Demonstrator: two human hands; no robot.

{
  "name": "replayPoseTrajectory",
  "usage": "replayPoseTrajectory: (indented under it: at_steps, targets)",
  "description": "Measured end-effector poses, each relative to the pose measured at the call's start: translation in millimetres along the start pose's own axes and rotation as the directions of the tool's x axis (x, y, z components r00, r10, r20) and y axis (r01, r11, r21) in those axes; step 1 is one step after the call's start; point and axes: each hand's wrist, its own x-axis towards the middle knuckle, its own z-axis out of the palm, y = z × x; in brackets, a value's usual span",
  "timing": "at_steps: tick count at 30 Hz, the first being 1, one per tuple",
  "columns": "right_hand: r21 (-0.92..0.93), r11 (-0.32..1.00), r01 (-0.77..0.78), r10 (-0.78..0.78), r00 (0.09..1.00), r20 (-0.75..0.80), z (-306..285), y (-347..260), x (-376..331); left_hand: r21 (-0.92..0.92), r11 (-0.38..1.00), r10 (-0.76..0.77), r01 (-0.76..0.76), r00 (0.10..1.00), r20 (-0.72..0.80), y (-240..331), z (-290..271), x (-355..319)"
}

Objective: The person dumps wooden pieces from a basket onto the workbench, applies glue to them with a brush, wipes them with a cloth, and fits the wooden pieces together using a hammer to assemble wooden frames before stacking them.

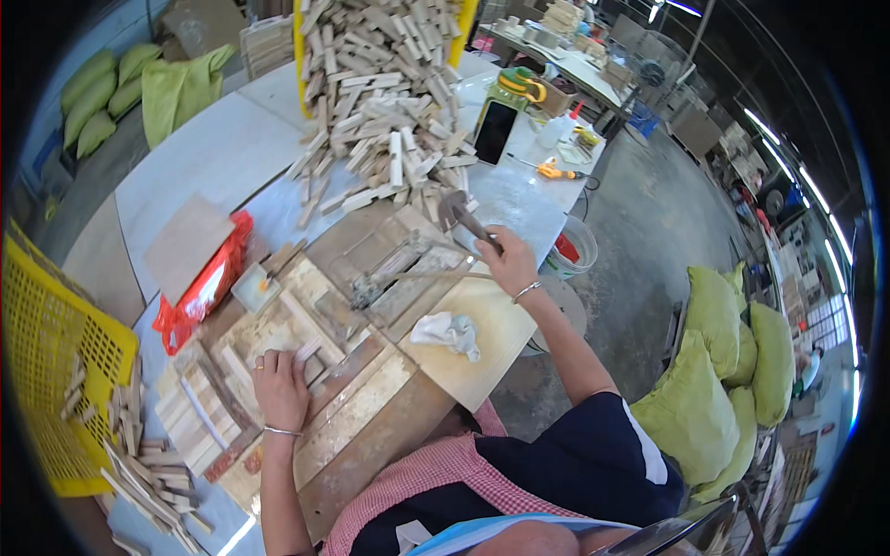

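Left hand (278, 375) covers small block (306, 353)

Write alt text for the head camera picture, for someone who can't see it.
A person at a workbench presses the left hand on small wooden blocks in a wooden frame while the right hand grips a hammer. A heap of wooden pieces lies beyond, a yellow crate at left.

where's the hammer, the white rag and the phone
hammer (454, 209), head view, on its metal head
white rag (448, 331), head view, middle of the cloth
phone (495, 132), head view, centre of its dark screen
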Motion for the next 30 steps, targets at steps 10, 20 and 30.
replayPoseTrajectory:
  at_steps: [10,20,30]
  targets:
    - [-0.311,0.871,-0.38,0.414,0.909,0.048,6.6,118.4,11.8,-0.198,0.98,-0.079,0.031,0.967,-0.243,-3.3,-98.3,-17.4]
    - [-0.498,0.867,-0.009,0.07,0.992,0.104,11.9,196.6,52.9,0.175,0.61,-0.608,0.773,0.598,-0.523,15.0,-265.1,-265.9]
    - [0.176,0.841,0.512,-0.539,0.763,0.358,103.9,-27.4,77.8,-0.132,-0.021,-0.845,0.991,-0.088,-0.527,70.0,-253.5,-477.1]
